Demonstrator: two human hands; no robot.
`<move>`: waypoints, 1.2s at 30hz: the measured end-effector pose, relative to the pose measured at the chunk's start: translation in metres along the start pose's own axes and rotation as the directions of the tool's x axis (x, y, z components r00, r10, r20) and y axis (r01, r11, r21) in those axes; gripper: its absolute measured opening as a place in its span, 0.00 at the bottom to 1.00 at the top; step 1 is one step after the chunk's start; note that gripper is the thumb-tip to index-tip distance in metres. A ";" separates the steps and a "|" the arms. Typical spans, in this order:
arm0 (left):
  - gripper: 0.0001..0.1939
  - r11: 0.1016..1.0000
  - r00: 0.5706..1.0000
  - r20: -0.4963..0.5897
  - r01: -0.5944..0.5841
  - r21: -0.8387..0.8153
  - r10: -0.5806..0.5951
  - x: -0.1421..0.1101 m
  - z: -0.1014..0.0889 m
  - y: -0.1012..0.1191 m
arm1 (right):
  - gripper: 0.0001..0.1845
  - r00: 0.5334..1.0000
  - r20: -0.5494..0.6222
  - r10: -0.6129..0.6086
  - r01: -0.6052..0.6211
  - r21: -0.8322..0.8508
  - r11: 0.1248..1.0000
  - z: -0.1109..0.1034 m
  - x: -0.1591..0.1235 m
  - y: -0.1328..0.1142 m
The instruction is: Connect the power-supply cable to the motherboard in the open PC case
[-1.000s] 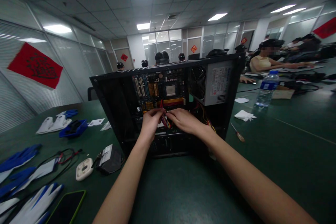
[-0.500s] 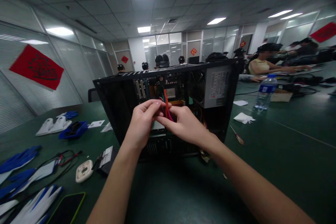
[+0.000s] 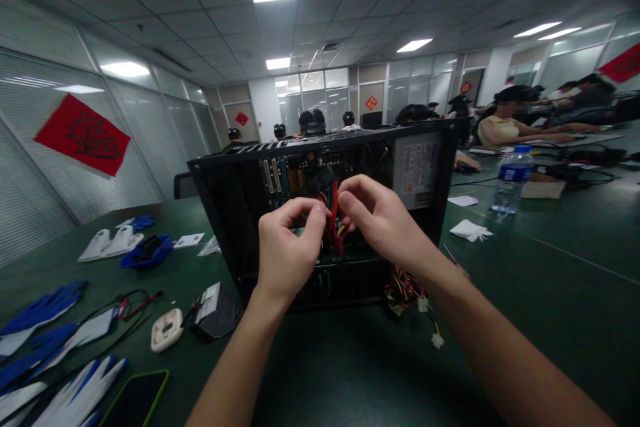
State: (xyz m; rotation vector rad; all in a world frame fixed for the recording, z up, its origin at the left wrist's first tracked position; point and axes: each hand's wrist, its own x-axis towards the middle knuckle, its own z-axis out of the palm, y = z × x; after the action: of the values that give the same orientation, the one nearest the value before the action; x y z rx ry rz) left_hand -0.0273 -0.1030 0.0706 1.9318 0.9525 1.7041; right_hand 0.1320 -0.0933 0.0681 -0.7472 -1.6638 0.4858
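An open black computer case (image 3: 220, 213) stands in front of me, its side off and the circuit board (image 3: 295, 180) showing. At its upper right sits the grey power supply (image 3: 419, 167). A bundle of coloured power cables (image 3: 334, 217), with a black connector (image 3: 321, 177) at its upper end, is between my hands. My left hand (image 3: 290, 240) pinches the bundle from the left. My right hand (image 3: 375, 213) has its fingers curled against the bundle's right side; the fingertips are partly hidden. More wires with white plugs (image 3: 407, 290) hang out at the lower right of the case.
Left on the green table are blue-and-white gloves (image 3: 75, 387), a phone (image 3: 135, 400), a cream round-cornered object (image 3: 167, 330), a black box-like part (image 3: 213, 313) and a blue tray (image 3: 147, 253). Right are a water bottle (image 3: 513, 180), crumpled tissue (image 3: 471, 231) and a screwdriver (image 3: 457, 263). A co-worker (image 3: 510, 120) sits beyond.
My hands have moved apart slightly, the right one upward. The black connector now shows above the cables, and the bundle looks lower and more spread. Wires at the case's lower right are more visible.
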 end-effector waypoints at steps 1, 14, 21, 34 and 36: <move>0.09 1.000 1.000 -0.001 -0.008 0.008 0.008 -0.001 0.002 0.000 | 0.21 1.000 -0.015 -0.002 0.002 0.010 1.000 0.001 0.000 0.001; 0.09 0.993 0.990 0.120 -0.081 0.088 0.070 0.008 0.016 -0.026 | 0.15 0.994 -0.071 0.081 -0.076 0.068 0.995 0.008 0.011 0.038; 0.05 0.973 0.949 0.273 0.102 0.207 -0.158 0.020 0.031 -0.103 | 0.13 0.979 -0.134 0.154 -0.198 -0.427 0.883 0.013 0.015 0.103; 0.11 0.872 0.837 0.319 0.322 0.369 -0.444 0.022 0.046 -0.144 | 0.13 0.938 -0.087 0.336 -0.327 -0.541 0.775 0.018 0.013 0.135; 0.11 0.853 0.834 0.299 0.327 0.407 -0.463 0.026 0.051 -0.143 | 0.13 0.936 -0.094 0.340 -0.335 -0.537 0.774 0.019 0.013 0.136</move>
State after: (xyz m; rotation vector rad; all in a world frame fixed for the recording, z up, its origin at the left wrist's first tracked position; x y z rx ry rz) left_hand -0.0102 0.0212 -0.0186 1.9821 1.4381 0.9141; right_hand 0.1415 0.0135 -0.0181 -1.4924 -1.6946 0.2505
